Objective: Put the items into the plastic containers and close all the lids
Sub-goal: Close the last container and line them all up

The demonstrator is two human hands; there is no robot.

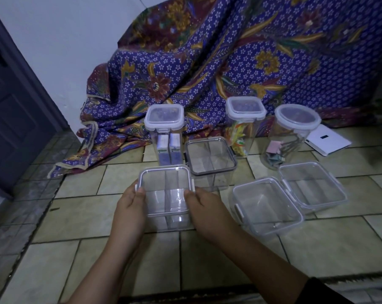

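On a tiled floor [54, 249], my left hand [130, 202] and right hand [205, 207] clasp the nearest clear square container [167, 205] from either side. Each grip is curled round a wall, with the thumbs up at the rim of its white-latched lid [163, 178]. The box stands on the floor and looks empty.

I judge the step in hand to be seating and latching this lid. Just behind stands a grey-rimmed container [211, 156] with its lid on. At right, 1 hinged container [267, 207] lies open. At the back, 3 tall containers [163, 128] are lidded, with goods inside.

The next move calls for even pressure on the 2 side latches until they sit flush. After that comes the open box at right.
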